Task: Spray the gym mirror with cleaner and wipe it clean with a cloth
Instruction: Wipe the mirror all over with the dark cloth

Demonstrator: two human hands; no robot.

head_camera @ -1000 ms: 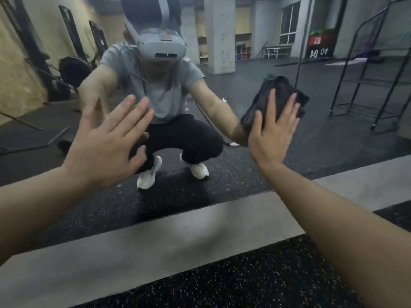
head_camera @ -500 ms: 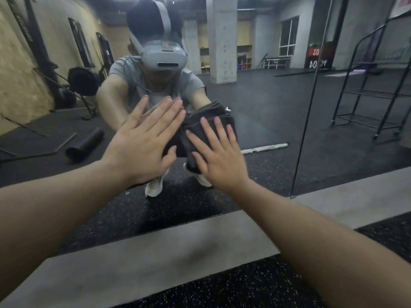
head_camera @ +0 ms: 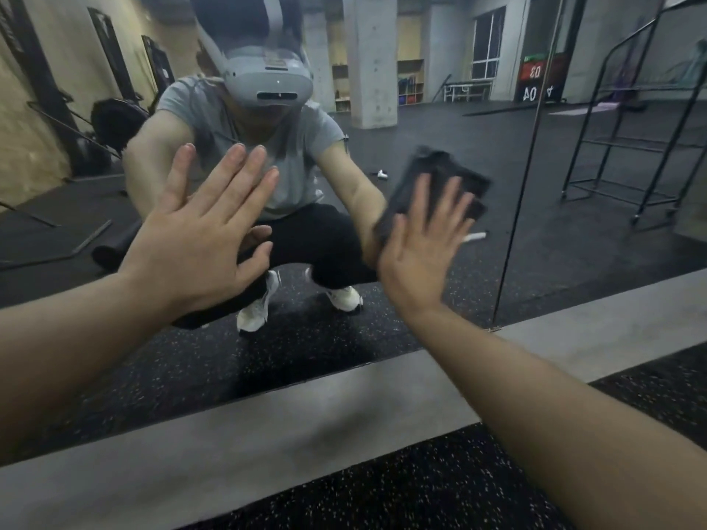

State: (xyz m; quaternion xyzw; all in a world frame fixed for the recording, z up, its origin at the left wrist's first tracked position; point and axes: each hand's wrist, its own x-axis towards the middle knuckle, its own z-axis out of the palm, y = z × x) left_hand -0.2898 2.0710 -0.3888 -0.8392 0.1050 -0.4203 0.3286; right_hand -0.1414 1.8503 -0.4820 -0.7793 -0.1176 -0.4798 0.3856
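The gym mirror (head_camera: pixel 440 128) fills the view in front of me and reflects me crouching. My right hand (head_camera: pixel 419 254) presses a dark folded cloth (head_camera: pixel 443 174) flat against the glass, fingers straight and spread. The cloth is blurred and sticks out above and to the right of my fingers. My left hand (head_camera: pixel 202 231) lies flat against the mirror to the left, fingers straight, holding nothing. No spray bottle is in view.
A grey ledge (head_camera: pixel 267 426) runs along the foot of the mirror, with black speckled rubber floor (head_camera: pixel 440 487) below it. A vertical seam (head_camera: pixel 520 185) between mirror panels stands right of the cloth. Reflected gym racks and a pillar show behind me.
My right hand slid the cloth left to meet my left hand, then back to the right, near the panel seam. My left hand stayed pressed on the glass.
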